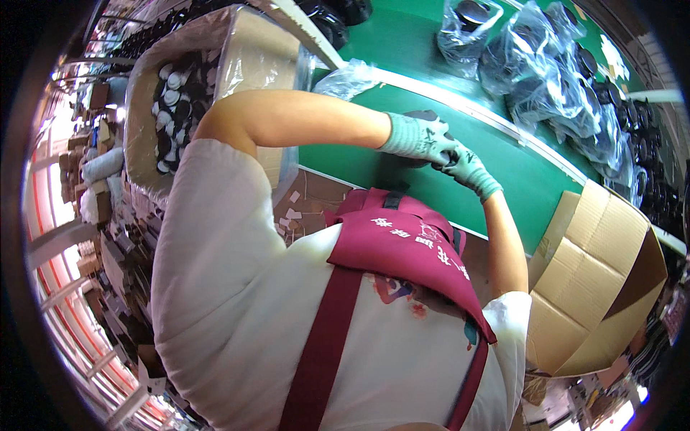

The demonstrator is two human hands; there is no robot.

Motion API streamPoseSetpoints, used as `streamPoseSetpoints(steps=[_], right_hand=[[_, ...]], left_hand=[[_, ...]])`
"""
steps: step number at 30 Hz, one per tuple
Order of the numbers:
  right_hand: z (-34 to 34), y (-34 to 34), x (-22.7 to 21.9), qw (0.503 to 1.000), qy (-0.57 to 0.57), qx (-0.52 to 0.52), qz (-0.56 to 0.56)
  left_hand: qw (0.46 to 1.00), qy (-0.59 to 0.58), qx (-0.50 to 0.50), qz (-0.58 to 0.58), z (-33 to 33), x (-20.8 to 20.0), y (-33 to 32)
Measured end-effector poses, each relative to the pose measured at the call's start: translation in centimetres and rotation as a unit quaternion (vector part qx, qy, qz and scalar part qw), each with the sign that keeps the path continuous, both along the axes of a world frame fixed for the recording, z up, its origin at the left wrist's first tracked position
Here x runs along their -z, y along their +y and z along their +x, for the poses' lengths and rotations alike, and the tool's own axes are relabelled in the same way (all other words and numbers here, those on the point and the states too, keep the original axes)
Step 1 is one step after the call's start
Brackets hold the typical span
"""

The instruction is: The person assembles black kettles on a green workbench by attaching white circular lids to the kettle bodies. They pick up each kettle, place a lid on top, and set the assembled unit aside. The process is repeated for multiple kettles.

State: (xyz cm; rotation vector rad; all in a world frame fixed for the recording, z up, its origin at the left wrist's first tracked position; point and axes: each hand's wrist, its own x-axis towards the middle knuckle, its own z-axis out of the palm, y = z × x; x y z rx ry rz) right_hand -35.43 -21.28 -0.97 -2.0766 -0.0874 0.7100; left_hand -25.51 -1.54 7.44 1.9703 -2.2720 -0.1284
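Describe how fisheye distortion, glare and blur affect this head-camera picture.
Head view: the green conveyor edge bows and dark vignette rings the frame; glare whitens the plastic-lined box and the bagged parts; the gloved left hand and right hand look sharp, the far left background washed out.

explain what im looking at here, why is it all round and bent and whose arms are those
This is one picture from a wide fisheye camera worn on a person's head, looking down; the lens bends straight edges. The arms are the wearer's own. The left hand and right hand, both in pale green gloves, meet over a dark round part on a green table. Whether each hand grips it I cannot tell. Beyond lie clear bags of dark parts. A lined box of small round pieces stands at the left, a cardboard box at the right.
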Motion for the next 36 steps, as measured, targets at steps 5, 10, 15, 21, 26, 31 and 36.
streamPoseSetpoints(steps=[5,10,15,21,26,31,36], right_hand=[[-0.2,0.5,3.6,0.996,-0.076,0.048,0.023],[-1.9,4.5,-0.2,0.988,-0.113,0.01,-0.109],[-0.9,3.0,-0.6,0.992,-0.11,-0.01,-0.054],[-6.5,-4.1,4.2,0.919,-0.241,0.283,-0.134],[-7.1,-9.2,4.2,0.892,-0.172,0.4,-0.122],[-6.8,-3.6,-3.7,0.768,-0.258,0.423,-0.406],[-3.5,7.6,-9.3,0.888,-0.387,0.235,-0.079]], left_hand=[[0.964,-0.001,-0.239,0.116,-0.2,0.0,1.4],[0.977,0.068,-0.149,0.134,0.0,-0.2,3.6],[0.986,0.036,-0.064,0.149,1.5,-0.8,2.6],[0.764,-0.045,-0.643,0.029,5.4,3.0,9.1],[0.699,0.136,-0.692,0.121,8.2,11.1,16.1],[0.434,0.594,-0.642,-0.215,7.0,10.3,14.4],[0.339,0.751,-0.527,-0.21,4.3,2.6,10.1]])
